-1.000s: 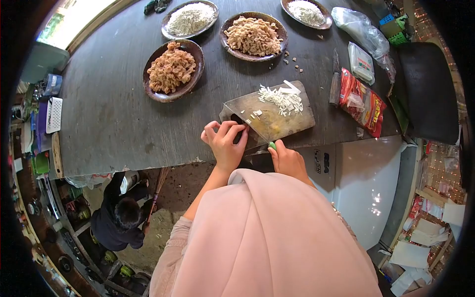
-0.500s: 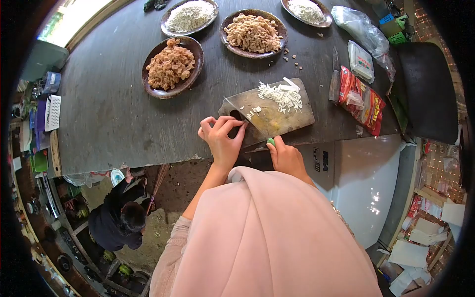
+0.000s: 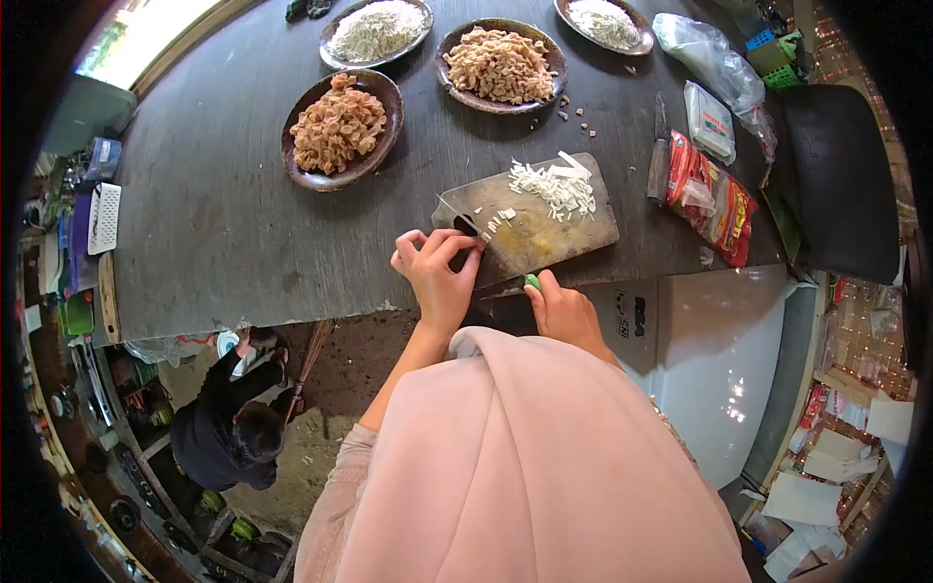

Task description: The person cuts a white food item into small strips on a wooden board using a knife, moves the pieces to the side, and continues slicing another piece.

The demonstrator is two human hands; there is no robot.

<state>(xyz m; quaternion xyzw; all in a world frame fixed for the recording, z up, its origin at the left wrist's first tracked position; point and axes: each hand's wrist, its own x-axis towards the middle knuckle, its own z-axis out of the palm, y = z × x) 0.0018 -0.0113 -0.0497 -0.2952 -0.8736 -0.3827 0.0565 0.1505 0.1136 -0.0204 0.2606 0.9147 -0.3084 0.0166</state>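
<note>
My right hand (image 3: 569,316) is closed around the green handle of a knife (image 3: 533,282). The thin blade slants across the left end of a wooden cutting board (image 3: 583,238). At that same end, my left hand (image 3: 439,277) has its fingertips pinched together beside the blade; whatever they hold is too small to make out. A few short white pieces (image 3: 499,222) lie on the board just right of the blade. Farther up the board is a loose heap of cut white strips (image 3: 559,188), with one bigger slab on top.
Beyond the board stand a plate of brown curled pieces (image 3: 338,126), a plate of tan cubes (image 3: 501,66) and two plates of pale shreds (image 3: 379,31). Another knife (image 3: 659,160) lies by a red packet (image 3: 709,199) at right. Below left, a person (image 3: 228,428) holds a broom.
Both hands stay almost where they were, with the knife at the board's left end. The person below left has shifted slightly.
</note>
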